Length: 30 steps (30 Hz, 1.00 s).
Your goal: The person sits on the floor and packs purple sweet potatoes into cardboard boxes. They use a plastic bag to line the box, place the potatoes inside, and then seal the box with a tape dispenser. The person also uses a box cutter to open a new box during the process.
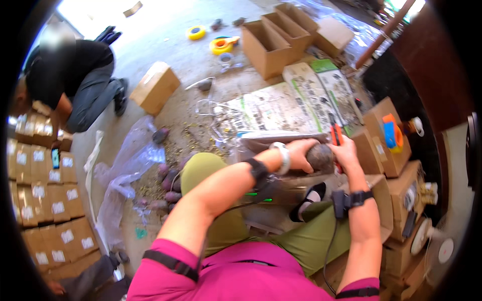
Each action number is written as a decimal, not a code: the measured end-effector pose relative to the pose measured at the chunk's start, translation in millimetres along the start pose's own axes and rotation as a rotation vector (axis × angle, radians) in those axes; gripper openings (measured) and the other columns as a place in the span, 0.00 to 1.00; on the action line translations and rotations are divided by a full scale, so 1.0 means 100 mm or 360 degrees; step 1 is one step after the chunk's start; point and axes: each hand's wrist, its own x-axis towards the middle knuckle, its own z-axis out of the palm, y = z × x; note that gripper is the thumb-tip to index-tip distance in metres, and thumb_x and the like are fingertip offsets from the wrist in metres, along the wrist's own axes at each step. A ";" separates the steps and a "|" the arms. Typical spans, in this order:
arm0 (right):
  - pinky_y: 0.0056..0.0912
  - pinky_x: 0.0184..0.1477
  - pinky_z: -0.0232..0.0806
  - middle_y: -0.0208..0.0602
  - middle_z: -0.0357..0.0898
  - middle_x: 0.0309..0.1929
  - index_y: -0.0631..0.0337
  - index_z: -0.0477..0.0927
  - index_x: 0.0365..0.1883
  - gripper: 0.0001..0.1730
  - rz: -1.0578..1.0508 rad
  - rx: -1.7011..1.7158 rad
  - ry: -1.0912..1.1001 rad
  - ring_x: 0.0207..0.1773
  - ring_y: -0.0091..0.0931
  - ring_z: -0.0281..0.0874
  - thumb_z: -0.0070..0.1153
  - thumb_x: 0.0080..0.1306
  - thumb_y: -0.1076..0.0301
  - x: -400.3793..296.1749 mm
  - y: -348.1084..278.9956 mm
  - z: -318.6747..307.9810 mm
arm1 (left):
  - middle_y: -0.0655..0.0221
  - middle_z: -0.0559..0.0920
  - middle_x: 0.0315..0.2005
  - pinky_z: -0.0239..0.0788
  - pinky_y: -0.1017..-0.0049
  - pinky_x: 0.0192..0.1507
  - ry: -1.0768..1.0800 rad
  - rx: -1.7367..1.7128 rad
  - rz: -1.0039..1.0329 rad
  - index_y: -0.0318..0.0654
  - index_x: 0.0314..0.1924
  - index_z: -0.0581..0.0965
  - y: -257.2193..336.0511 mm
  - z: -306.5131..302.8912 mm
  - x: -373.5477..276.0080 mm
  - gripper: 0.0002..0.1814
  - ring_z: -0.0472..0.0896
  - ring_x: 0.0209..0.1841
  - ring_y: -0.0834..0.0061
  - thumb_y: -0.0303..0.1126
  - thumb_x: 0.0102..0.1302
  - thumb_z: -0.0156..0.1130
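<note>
My left hand (pixel 301 154) holds a round, dark brownish root vegetable or bulb (pixel 319 157) above an open box (pixel 260 142) with a plastic liner. Close by on the right, my right hand (pixel 344 152) grips red-handled pruning shears or pliers (pixel 336 135), its fingers beside the round thing. The tool's dark tip points away from me; its lower part is partly hidden. What lies inside the box is mostly covered by my hands and forearms.
Open cardboard boxes (pixel 265 47) stand at the back. Purplish round produce (pixel 171 180) and plastic sheeting (pixel 124 177) lie left. A co-worker (pixel 79 75) crouches near stacked cartons (pixel 41 192). Tape rolls (pixel 221 46) lie on the floor. A tape dispenser (pixel 392 133) rests on cardboard to the right.
</note>
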 end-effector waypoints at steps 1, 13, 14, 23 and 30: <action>0.23 0.18 0.58 0.23 0.68 0.18 0.58 0.74 0.31 0.09 0.0178 0.0056 -0.0147 0.17 0.17 0.64 0.61 0.54 0.75 0.00 -0.03 -0.02 | 0.53 0.77 0.51 0.68 0.68 0.55 0.0018 0.0265 -0.0089 0.36 0.61 0.66 -0.22 0.13 0.12 0.50 0.75 0.54 0.59 0.40 0.34 0.76; 0.21 0.12 0.55 0.23 0.64 0.16 0.57 0.69 0.31 0.09 0.0244 -0.0002 -0.0233 0.11 0.16 0.60 0.57 0.55 0.72 -0.15 -0.32 -0.03 | 0.64 0.78 0.54 0.67 0.65 0.55 -0.0598 0.0808 -0.0652 0.45 0.53 0.78 -0.91 0.72 0.51 0.25 0.76 0.54 0.60 0.44 0.55 0.64; 0.21 0.12 0.54 0.23 0.65 0.16 0.57 0.69 0.31 0.09 0.0226 -0.0039 -0.0200 0.11 0.16 0.60 0.57 0.55 0.72 -0.12 -0.27 -0.08 | 0.64 0.76 0.55 0.66 0.65 0.55 -0.0920 0.0862 -0.0685 0.46 0.51 0.80 -0.85 0.65 0.58 0.21 0.75 0.55 0.63 0.40 0.56 0.60; 0.21 0.12 0.54 0.22 0.65 0.15 0.56 0.70 0.29 0.10 0.0179 -0.0017 -0.0308 0.10 0.16 0.60 0.60 0.55 0.73 -0.17 -0.44 0.04 | 0.62 0.81 0.47 0.68 0.64 0.52 -0.0514 0.0711 -0.0487 0.44 0.46 0.82 -1.01 0.84 0.64 0.22 0.78 0.50 0.64 0.39 0.49 0.68; 0.21 0.10 0.54 0.24 0.66 0.13 0.58 0.71 0.31 0.08 0.0173 -0.0139 -0.0122 0.09 0.18 0.62 0.58 0.59 0.68 0.08 -0.06 -0.03 | 0.57 0.83 0.41 0.71 0.66 0.48 -0.0318 0.0880 0.0135 0.39 0.39 0.83 0.67 -0.61 -0.59 0.16 0.81 0.45 0.61 0.37 0.52 0.60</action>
